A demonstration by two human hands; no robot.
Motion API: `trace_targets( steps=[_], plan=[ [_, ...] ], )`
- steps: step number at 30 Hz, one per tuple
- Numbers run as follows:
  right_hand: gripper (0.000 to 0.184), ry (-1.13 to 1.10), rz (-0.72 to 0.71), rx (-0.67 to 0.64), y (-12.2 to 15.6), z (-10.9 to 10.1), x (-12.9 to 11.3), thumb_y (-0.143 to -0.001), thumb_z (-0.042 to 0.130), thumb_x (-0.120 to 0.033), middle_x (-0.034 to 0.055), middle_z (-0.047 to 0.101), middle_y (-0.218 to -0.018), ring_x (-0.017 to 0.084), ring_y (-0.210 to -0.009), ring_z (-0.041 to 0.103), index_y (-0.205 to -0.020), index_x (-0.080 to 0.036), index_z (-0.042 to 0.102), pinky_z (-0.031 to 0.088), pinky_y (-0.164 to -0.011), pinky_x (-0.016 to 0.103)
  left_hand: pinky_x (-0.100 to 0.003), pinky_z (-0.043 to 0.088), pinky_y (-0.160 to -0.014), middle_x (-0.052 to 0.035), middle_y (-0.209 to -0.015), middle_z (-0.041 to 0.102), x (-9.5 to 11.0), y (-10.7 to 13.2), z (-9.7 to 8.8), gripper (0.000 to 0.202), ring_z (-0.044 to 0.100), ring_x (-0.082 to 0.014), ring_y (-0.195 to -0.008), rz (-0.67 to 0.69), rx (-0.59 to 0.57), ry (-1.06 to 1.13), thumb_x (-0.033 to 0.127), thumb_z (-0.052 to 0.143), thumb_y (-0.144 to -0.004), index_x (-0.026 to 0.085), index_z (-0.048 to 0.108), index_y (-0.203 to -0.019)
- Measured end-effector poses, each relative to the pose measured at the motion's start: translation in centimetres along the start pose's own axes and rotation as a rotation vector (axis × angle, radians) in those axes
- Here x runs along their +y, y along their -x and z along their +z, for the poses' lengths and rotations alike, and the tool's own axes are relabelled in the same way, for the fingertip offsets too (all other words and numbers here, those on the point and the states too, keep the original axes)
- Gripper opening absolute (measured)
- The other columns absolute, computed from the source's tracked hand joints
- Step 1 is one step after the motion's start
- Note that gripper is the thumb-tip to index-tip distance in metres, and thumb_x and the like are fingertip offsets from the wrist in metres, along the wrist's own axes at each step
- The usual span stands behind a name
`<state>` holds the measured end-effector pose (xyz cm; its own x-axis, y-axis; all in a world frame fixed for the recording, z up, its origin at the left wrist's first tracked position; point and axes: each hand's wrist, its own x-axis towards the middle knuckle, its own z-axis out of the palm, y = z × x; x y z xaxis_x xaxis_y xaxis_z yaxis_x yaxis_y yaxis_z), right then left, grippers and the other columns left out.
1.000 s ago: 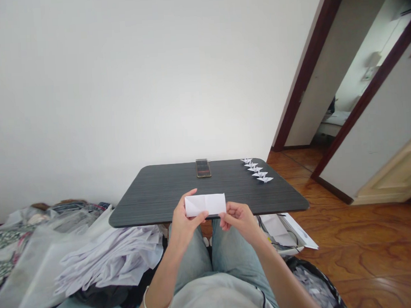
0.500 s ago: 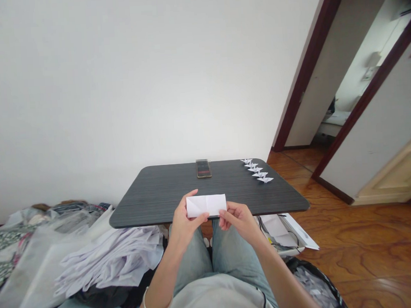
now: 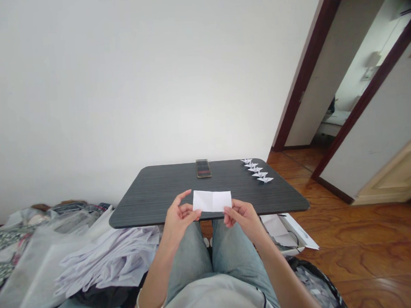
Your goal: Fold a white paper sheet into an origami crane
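A folded white paper rectangle with a crease down its middle hangs just above the near edge of the dark table. My right hand pinches its lower right corner. My left hand touches the lower left corner with its fingertips, the index finger lifted off the sheet. Both hands are over my knees, at the table's front edge.
A phone lies at the table's far edge. Several small white folded paper figures sit in a row at the far right. Heaped white paper and bags lie on the floor at left. A doorway opens at right.
The paper has moved slightly right and up. My left hand has slid off its left part to the corner, with the index finger now lifted.
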<state>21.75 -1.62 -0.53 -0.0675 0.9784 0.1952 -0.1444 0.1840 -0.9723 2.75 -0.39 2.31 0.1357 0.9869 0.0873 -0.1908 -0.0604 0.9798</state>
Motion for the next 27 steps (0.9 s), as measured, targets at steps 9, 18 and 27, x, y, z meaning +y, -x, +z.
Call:
trace_targets(
  steps=[9, 18, 27],
  plan=[
    [0.033, 0.025, 0.001, 0.001, -0.1, 0.0, 0.1, -0.073, 0.065, -0.046, -0.0007, 0.062, -0.049, 0.009, -0.039, 0.053, -0.061, -0.017, 0.056, 0.045, -0.042, 0.02, -0.021, 0.048, -0.055, 0.0033, -0.06, 0.063, -0.4, -0.2, 0.0, 0.076, 0.06, -0.0112, -0.057, -0.003, -0.006, -0.031, 0.021, 0.074, -0.06, 0.011, 0.038, -0.126],
    [0.032, 0.027, -0.002, 0.019, 0.0, -0.1, 0.2, -0.074, 0.064, -0.046, -0.0006, 0.062, -0.049, 0.009, -0.039, 0.053, -0.062, -0.016, 0.057, 0.044, -0.041, 0.02, -0.022, 0.049, -0.059, 0.0048, -0.062, 0.06, -0.1, 0.0, -0.8, 0.07, 0.059, -0.0107, -0.059, 0.007, 0.024, -0.04, 0.023, 0.071, -0.063, 0.013, 0.041, -0.125],
    [0.033, 0.043, 0.005, -0.084, 0.1, 0.8, 0.2, -0.075, 0.062, -0.046, -0.0012, 0.062, -0.049, 0.009, -0.039, 0.052, -0.062, -0.017, 0.055, 0.044, -0.042, 0.019, -0.021, 0.047, -0.064, 0.0017, -0.076, 0.062, -1.1, -0.7, 1.4, 0.071, 0.057, -0.0112, -0.067, 0.019, 0.046, 0.037, 0.02, 0.079, -0.054, 0.015, 0.05, -0.119]
  ],
)
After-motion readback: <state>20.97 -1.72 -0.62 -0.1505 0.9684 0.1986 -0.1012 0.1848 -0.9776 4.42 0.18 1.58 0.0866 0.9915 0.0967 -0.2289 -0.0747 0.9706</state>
